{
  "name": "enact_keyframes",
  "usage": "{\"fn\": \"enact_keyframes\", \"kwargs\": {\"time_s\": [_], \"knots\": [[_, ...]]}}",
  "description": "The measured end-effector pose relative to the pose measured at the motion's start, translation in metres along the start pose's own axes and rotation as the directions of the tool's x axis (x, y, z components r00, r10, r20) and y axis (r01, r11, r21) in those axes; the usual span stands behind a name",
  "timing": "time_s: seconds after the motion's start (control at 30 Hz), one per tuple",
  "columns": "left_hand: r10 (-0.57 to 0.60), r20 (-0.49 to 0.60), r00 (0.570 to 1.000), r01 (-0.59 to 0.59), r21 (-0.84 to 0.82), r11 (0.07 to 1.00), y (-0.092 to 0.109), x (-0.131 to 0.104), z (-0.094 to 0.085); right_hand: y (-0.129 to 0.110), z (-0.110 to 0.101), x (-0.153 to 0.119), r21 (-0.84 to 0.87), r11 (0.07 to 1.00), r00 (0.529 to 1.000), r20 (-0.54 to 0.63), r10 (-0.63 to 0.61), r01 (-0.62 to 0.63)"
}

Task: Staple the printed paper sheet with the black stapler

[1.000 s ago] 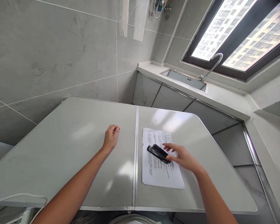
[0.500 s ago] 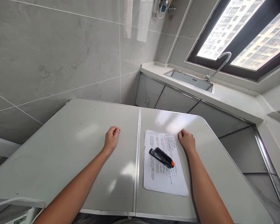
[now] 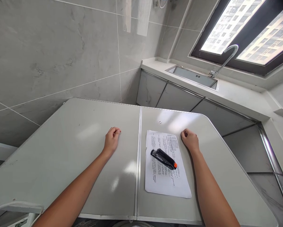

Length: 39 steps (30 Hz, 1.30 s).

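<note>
Black stapler [image 3: 163,158] lies on printed paper [image 3: 155,186] between left hand [image 3: 111,140] and right hand [image 3: 190,141]

On the left, the left hand rests on the pale worktop [image 3: 58,145], its fingers [image 3: 113,130] curled shut in a loose fist. I can't see into the curl, so I cannot tell whether anything is inside. Just right of those fingers, a metal strip [image 3: 138,164] divides the worktop from front to back.

Past the strip is the paper, well apart from the left fingers and near the right ones. It's covered in small dark print with a denser block at its upper right corner, all too small for me to read. The stapler lies slantwise across the print, its orange end pointing to the lower right, below the right fingers [image 3: 183,134]. I can make out no brand on it.

The right hand rests just beside the paper's right edge, fingers folded closed too, their inside hidden from me. Beyond those fingers, up and to the right, are a sink [image 3: 195,77], a curved tap [image 3: 224,64] and a dark-framed window [image 3: 233,25].
</note>
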<state>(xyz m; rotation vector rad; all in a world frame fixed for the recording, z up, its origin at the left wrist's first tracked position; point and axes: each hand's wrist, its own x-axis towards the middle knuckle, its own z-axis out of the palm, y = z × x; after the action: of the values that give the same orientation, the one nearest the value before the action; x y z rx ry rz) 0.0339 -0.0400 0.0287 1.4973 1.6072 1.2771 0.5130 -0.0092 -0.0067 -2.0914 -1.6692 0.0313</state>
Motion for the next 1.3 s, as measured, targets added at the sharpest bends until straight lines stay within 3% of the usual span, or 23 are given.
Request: {"fn": "enact_keyframes", "kwargs": {"time_s": [0.17, 0.27, 0.33, 0.47, 0.53, 0.67, 1.13, 1.3], "knots": [[-0.012, 0.011, 1.000, 0.012, 0.012, 1.000, 0.003, -0.001, 0.000, -0.031, -0.008, -0.009, 0.119, 0.964, 0.968, -0.101, -0.228, 0.239], [-0.015, 0.019, 1.000, 0.015, 0.015, 1.000, 0.003, -0.001, 0.000, -0.066, -0.004, -0.019, 0.195, 0.904, 0.923, -0.026, -0.384, 0.382], [-0.015, 0.017, 1.000, 0.015, 0.018, 1.000, 0.002, -0.001, 0.000, -0.090, 0.001, -0.028, 0.255, 0.823, 0.832, 0.105, -0.545, 0.507], [-0.018, 0.017, 1.000, 0.018, 0.017, 1.000, 0.001, -0.001, 0.000, -0.130, 0.009, -0.049, 0.308, 0.652, 0.563, 0.334, -0.756, 0.693], [-0.019, 0.024, 1.000, 0.019, 0.017, 1.000, 0.001, 0.000, 0.001, -0.143, 0.010, -0.057, 0.298, 0.623, 0.512, 0.373, -0.773, 0.723], [-0.019, 0.033, 0.999, 0.018, 0.026, 0.999, 0.002, -0.001, 0.000, -0.156, 0.008, -0.064, 0.321, 0.599, 0.472, 0.393, -0.789, 0.733], [-0.014, 0.029, 0.999, 0.013, 0.037, 0.999, 0.001, -0.002, 0.001, -0.164, 0.000, -0.070, 0.472, 0.483, 0.339, 0.360, -0.869, 0.738], [-0.017, 0.034, 0.999, 0.015, 0.043, 0.999, 0.002, -0.001, 0.001, -0.170, -0.001, -0.077, 0.508, 0.409, 0.261, 0.339, -0.904, 0.758]]}}
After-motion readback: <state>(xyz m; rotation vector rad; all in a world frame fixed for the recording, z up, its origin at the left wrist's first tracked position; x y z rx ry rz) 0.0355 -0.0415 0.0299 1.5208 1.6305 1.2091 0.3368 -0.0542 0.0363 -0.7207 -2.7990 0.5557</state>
